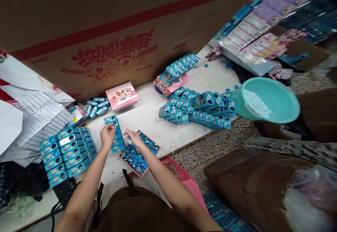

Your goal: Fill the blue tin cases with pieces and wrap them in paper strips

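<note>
A short row of blue printed boxes with round openings (117, 144) stands on the white table in front of me. Over its upper part is my left hand (107, 136), with fingertips pinched together at one box's opening; whatever they hold is too small to make out. Just right of the row, my right hand (134, 139) hovers over the left edge of a shallow pink-edged tray (119, 157). Its index finger is stretched out and apart from the thumb, with nothing visible between them. Many loose blue and silver round caps (135, 160) fill the tray, partly hidden beneath my right forearm.
More blue boxes (76, 154) are stacked at left, with small blue tins (97, 106) and a pink box (121, 95) behind. Another pile of blue boxes (197, 107) lies right, beside a turquoise basin (285, 102) holding white pieces. A large carton (171, 21) walls the back.
</note>
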Demonstrator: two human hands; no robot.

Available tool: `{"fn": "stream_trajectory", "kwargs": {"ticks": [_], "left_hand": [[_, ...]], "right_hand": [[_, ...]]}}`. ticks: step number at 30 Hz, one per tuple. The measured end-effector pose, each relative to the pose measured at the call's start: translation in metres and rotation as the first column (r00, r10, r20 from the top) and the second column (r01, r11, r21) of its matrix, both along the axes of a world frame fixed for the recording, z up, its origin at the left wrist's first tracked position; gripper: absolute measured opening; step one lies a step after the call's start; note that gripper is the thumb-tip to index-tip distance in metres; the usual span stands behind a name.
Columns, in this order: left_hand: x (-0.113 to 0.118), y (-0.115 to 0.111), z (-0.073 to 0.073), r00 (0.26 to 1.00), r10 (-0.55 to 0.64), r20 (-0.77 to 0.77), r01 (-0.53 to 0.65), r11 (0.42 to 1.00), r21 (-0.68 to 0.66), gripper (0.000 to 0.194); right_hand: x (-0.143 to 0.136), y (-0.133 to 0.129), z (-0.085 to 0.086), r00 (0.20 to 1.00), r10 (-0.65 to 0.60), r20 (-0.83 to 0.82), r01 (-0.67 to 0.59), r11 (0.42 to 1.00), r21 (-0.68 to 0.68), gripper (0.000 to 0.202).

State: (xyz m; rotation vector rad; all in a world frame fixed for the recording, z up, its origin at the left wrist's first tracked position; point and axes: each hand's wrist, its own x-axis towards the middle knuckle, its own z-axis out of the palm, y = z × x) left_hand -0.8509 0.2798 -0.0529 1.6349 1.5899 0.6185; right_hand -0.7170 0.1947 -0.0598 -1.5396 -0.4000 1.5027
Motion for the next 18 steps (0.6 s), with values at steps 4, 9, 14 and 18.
{"fn": "stream_trajectory", "kwargs": {"ticks": [4, 9, 14, 18], "left_hand": [[-0.003, 0.025, -0.022, 0.958, -0.187, -0.217, 0.231, 0.952, 0.200, 0.013], [-0.005, 0.029, -0.043, 0.867, -0.389, -0.311, 0.478, 0.826, 0.298, 0.019], [-0.018, 0.017, -0.041, 0.761, -0.489, -0.427, 0.629, 0.716, 0.302, 0.033], [-0.023, 0.006, -0.037, 0.694, -0.469, -0.547, 0.660, 0.718, 0.222, 0.041]], "right_hand": [[0.004, -0.002, -0.007, 0.997, -0.077, 0.013, 0.078, 0.994, -0.079, 0.054], [0.007, 0.005, -0.018, 0.997, -0.078, 0.031, 0.080, 0.991, -0.103, 0.052], [0.006, 0.029, -0.034, 0.990, -0.030, 0.140, 0.040, 0.997, -0.064, 0.050], [0.002, 0.051, -0.041, 0.969, 0.033, 0.245, -0.022, 0.999, -0.048, 0.053]]}}
